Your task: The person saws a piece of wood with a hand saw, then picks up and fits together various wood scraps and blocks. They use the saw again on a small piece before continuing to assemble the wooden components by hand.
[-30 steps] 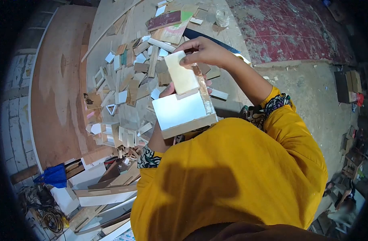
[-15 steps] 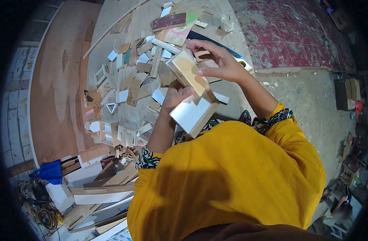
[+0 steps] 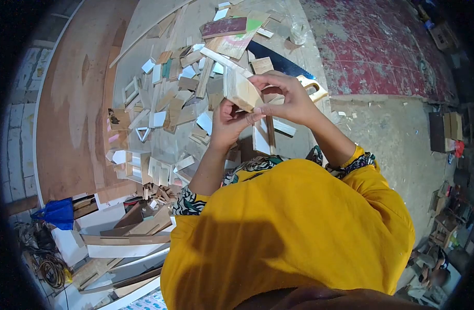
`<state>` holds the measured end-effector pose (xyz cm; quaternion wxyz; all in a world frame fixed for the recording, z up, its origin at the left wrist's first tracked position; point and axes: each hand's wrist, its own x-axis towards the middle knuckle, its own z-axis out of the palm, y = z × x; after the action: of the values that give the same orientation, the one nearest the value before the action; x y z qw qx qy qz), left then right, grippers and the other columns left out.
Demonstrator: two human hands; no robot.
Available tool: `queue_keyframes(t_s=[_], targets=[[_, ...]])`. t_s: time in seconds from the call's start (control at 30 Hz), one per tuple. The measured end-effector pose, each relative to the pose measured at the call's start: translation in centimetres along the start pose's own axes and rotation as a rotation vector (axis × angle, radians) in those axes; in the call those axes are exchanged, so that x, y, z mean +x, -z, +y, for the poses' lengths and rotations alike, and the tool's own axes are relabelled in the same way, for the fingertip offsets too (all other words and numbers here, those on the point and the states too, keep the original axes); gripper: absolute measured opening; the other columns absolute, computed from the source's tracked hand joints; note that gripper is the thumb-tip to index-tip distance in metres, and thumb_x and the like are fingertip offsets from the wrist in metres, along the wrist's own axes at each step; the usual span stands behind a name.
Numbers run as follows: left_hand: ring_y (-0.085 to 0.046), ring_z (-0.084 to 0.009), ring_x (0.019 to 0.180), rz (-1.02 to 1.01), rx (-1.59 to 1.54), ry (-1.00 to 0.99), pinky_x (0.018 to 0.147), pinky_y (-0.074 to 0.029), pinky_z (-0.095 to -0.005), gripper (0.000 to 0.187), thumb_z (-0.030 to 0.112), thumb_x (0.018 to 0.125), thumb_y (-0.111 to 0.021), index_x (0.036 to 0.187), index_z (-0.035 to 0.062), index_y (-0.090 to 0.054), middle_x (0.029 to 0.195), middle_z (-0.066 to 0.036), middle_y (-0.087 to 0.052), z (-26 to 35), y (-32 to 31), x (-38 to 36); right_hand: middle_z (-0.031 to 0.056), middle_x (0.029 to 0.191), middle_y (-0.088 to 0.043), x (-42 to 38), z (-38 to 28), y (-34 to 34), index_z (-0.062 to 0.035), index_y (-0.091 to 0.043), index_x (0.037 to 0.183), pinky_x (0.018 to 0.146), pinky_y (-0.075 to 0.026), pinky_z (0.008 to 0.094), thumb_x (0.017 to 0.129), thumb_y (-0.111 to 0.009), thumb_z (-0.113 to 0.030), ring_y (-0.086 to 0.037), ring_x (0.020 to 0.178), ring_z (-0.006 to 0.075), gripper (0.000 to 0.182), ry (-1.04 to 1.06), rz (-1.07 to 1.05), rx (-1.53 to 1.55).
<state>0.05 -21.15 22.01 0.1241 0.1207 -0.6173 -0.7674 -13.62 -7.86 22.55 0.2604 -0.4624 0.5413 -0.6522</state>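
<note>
Both hands hold a small wooden piece (image 3: 243,93) above the work surface, with its pale wood faces turned upward. My left hand (image 3: 230,124) grips its lower left side, thumb along the near end. On the right side, my right hand (image 3: 287,98) pinches the near corner between thumb and fingers. Below the fingers shows a white-faced board part (image 3: 261,137) with a brown edge; whether it is joined to the held piece is hidden. Just past my right hand lies a handsaw (image 3: 282,63) with a dark blade and a light handle.
Wood offcuts (image 3: 180,103) lie scattered over the work surface to the left. A dark red board piece (image 3: 224,27) lies at the back, near a clear cup (image 3: 298,35). A large brown plywood sheet (image 3: 71,113) stretches along the left. Long boards (image 3: 128,240) are piled at lower left.
The wooden piece has been turned and tilted, so its white face has swung down and narrowed. Both hands have shifted their grip, and more of the handsaw shows.
</note>
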Motion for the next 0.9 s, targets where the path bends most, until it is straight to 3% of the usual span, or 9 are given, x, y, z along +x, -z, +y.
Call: queue_keyframes(t_s=[0.1, 0.13, 0.2, 0.27, 0.37, 0.57, 0.67, 0.73, 0.9], targets=[[-0.055, -0.0143, 0.099, -0.191, 0.193, -0.035, 0.084, -0.045, -0.0275, 0.050, 0.009, 0.076, -0.071, 0.120, 0.0015, -0.048, 0.110, -0.006, -0.057, -0.7, 1.3, -0.4, 0.0112, 0.105, -0.057, -0.3, -1.5, -0.4, 0.0000, -0.058, 0.113, 0.083, -0.046, 0.0312, 0.064, -0.078, -0.017, -0.057, 0.094, 0.0198, 0.056, 0.090, 0.011, -0.221], [-0.055, -0.0143, 0.099, -0.191, 0.193, -0.035, 0.084, -0.045, -0.0275, 0.050, 0.009, 0.076, -0.071, 0.120, 0.0015, -0.048, 0.110, -0.006, -0.057, -1.3, 1.3, -0.7, 0.0121, 0.102, -0.058, -0.5, -1.9, -0.7, -0.0002, -0.058, 0.112, 0.081, -0.047, 0.0318, 0.062, -0.079, -0.019, -0.058, 0.093, 0.0214, 0.057, 0.132, 0.009, -0.398], [-0.052, -0.0163, 0.106, -0.083, 0.140, -0.042, 0.088, -0.042, -0.0292, 0.055, 0.003, 0.075, -0.067, 0.125, 0.0034, -0.044, 0.117, -0.007, -0.053, -2.0, 0.8, -1.3, 0.0132, 0.100, -0.058, -0.8, -2.2, -1.6, -0.0032, -0.060, 0.111, 0.077, -0.047, 0.0331, 0.060, -0.080, -0.022, -0.058, 0.092, 0.0249, 0.059, 0.212, 0.061, -0.438], [-0.049, -0.0172, 0.110, -0.068, 0.282, 0.007, 0.091, -0.040, -0.0299, 0.056, -0.003, 0.074, -0.061, 0.126, 0.0045, -0.043, 0.121, -0.007, -0.050, -1.7, 0.6, -1.4, 0.0132, 0.100, -0.059, -1.0, -2.5, -2.2, -0.0066, -0.061, 0.111, 0.078, -0.047, 0.0331, 0.060, -0.080, -0.023, -0.058, 0.092, 0.0258, 0.057, 0.267, 0.144, -0.588], [-0.050, -0.0153, 0.108, -0.089, 0.088, -0.066, 0.091, -0.041, -0.0293, 0.053, 0.005, 0.076, -0.069, 0.124, 0.0067, -0.046, 0.118, -0.004, -0.052, -2.3, 1.0, -1.4, 0.0129, 0.098, -0.059, -1.0, -2.3, -2.4, -0.0097, -0.061, 0.110, 0.075, -0.048, 0.0351, 0.062, -0.076, -0.028, -0.058, 0.089, 0.0286, 0.053, 0.345, 0.206, -0.623], [-0.053, -0.0168, 0.104, -0.078, 0.298, -0.145, 0.088, -0.042, -0.0301, 0.047, 0.007, 0.077, -0.066, 0.121, 0.0061, -0.048, 0.114, -0.005, -0.054, -2.3, 0.9, -1.4, 0.0126, 0.101, -0.059, -1.3, -2.6, -2.6, -0.0086, -0.062, 0.109, 0.077, -0.048, 0.0325, 0.062, -0.079, -0.024, -0.058, 0.093, 0.0254, 0.052, 0.304, 0.202, -0.635], [-0.053, -0.0165, 0.103, -0.005, 0.208, -0.053, 0.086, -0.043, -0.0293, 0.045, 0.005, 0.077, -0.065, 0.119, 0.0064, -0.050, 0.113, -0.006, -0.055, -2.3, 0.6, -1.5, 0.0125, 0.102, -0.060, -1.2, -2.7, -2.9, -0.0080, -0.062, 0.108, 0.077, -0.049, 0.0329, 0.064, -0.079, -0.023, -0.059, 0.092, 0.0259, 0.049, 0.310, 0.231, -0.640], [-0.053, -0.0164, 0.103, 0.011, -0.073, 0.046, 0.085, -0.045, -0.0299, 0.046, 0.001, 0.076, -0.064, 0.119, 0.0060, -0.050, 0.112, -0.006, -0.056, -1.9, 0.2, -1.5, 0.0127, 0.100, -0.061, -1.0, -2.8, -2.9, -0.0073, -0.062, 0.106, 0.076, -0.049, 0.0326, 0.066, -0.077, -0.021, -0.060, 0.091, 0.0259, 0.045, 0.293, 0.234, -0.614], [-0.055, -0.0193, 0.102, 0.102, -0.366, 0.045, 0.087, -0.045, -0.0320, 0.048, -0.006, 0.073, -0.059, 0.119, 0.0039, -0.049, 0.111, -0.008, -0.056, -1.5, 0.1, -0.9, 0.0137, 0.093, -0.064, -0.4, -2.4, -1.6, -0.0037, -0.064, 0.100, 0.074, -0.048, 0.0307, 0.074, -0.069, -0.009, -0.061, 0.087, 0.0246, 0.027, 0.188, 0.197, -0.426]])
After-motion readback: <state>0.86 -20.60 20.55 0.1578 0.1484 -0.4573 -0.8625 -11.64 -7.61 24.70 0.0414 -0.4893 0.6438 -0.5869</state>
